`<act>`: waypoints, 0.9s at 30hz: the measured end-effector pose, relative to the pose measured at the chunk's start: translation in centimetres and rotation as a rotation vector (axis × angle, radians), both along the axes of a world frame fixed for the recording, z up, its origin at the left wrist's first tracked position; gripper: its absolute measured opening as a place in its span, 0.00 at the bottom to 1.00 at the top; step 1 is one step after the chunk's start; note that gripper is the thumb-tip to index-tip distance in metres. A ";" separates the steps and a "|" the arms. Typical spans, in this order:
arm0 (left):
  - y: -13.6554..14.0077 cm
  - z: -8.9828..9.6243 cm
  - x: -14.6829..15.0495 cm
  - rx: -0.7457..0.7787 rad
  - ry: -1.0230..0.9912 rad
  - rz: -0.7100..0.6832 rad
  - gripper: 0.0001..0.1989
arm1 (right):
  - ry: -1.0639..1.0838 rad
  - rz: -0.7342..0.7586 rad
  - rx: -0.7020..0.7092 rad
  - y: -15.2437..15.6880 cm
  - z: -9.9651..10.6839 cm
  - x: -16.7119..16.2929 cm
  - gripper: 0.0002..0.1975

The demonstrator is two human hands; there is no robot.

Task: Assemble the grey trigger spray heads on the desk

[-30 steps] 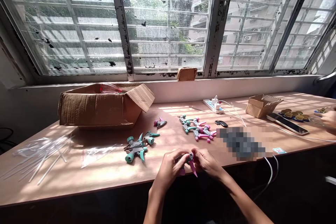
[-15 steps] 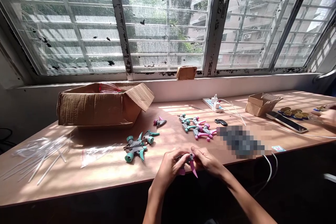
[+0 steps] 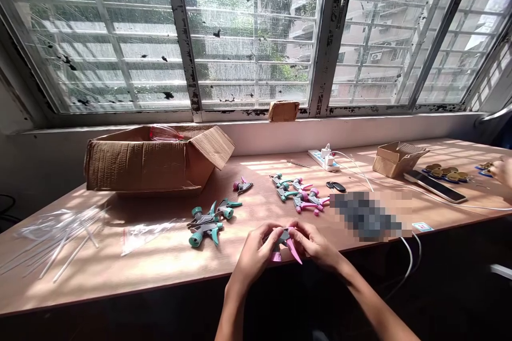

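Observation:
Between my two hands, over the table's front edge, is a pink and grey trigger spray head (image 3: 294, 251). My left hand (image 3: 262, 248) is closed round its left side, the thumb on the grey body. The fingers of my right hand (image 3: 314, 242) pinch it from the right, near the top of the pink trigger. My fingers hide part of the body. To the left lies a cluster of green and grey spray heads (image 3: 206, 226). Beyond my hands are several green and pink spray heads (image 3: 300, 194), and a single pink and grey spray head (image 3: 242, 185) rests apart from them.
An open cardboard box (image 3: 138, 165) stands back left. Thin white tubes (image 3: 66, 250) and a clear plastic bag (image 3: 146, 234) lie left. Rightward are a power strip (image 3: 320, 159), small carton (image 3: 394, 160), phone (image 3: 436, 186) and blurred dark object (image 3: 364, 216). Another person's hand (image 3: 503, 173) is at far right.
The spray head has turned slightly between my hands, showing more of its grey body and pink collar. My right hand has shifted a little left. The other person's hand has moved off the gold-coloured pieces.

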State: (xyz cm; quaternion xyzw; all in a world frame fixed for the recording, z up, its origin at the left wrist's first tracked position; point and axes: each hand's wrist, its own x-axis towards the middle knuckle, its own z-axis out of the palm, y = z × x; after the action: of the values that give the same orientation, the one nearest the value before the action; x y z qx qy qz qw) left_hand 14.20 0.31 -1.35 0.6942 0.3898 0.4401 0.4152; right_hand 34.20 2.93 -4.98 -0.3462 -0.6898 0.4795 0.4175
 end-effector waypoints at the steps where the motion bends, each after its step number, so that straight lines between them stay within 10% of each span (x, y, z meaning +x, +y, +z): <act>1: 0.0 -0.1 0.0 -0.035 -0.030 0.008 0.17 | 0.021 -0.022 0.001 0.2 -0.2 0.1 0.22; 5: 0.4 -1.0 -0.2 -0.137 -0.140 0.050 0.32 | 0.077 -0.120 0.041 0.6 -0.5 0.3 0.23; 15: -0.2 -0.7 -0.1 0.216 0.055 0.148 0.15 | 0.020 -0.208 0.133 -0.2 0.5 0.1 0.26; 27: 0.3 -1.1 -0.4 -0.023 -0.066 0.109 0.20 | 0.082 -0.170 0.039 -0.4 -0.2 -0.3 0.22</act>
State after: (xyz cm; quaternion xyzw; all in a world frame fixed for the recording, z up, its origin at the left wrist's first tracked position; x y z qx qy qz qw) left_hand 13.85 0.63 -2.48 0.6522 0.4182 0.4803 0.4111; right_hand 33.91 2.50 -5.16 -0.3756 -0.6495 0.4425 0.4913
